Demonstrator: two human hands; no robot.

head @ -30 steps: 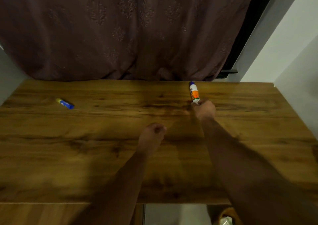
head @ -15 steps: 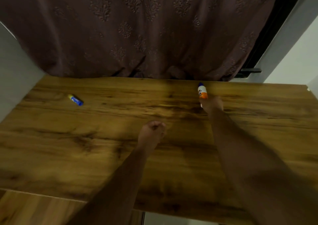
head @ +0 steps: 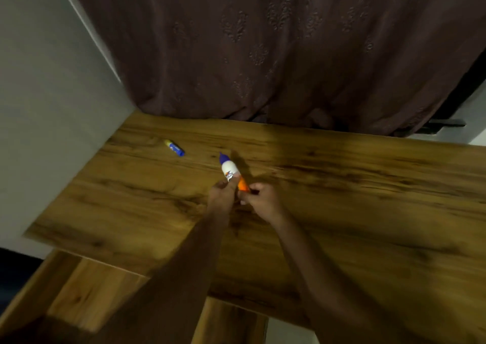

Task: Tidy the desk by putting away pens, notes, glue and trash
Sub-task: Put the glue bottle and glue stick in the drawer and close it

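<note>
Both hands meet on the glue bottle [head: 231,170]: left hand [head: 221,195] and right hand [head: 260,199] grip it, likely carrying it off the desk [head: 368,199].

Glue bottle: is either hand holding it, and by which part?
Both hands hold the glue bottle: the left hand grips its middle, the right hand its orange lower end. The purple cap end is free.
</note>
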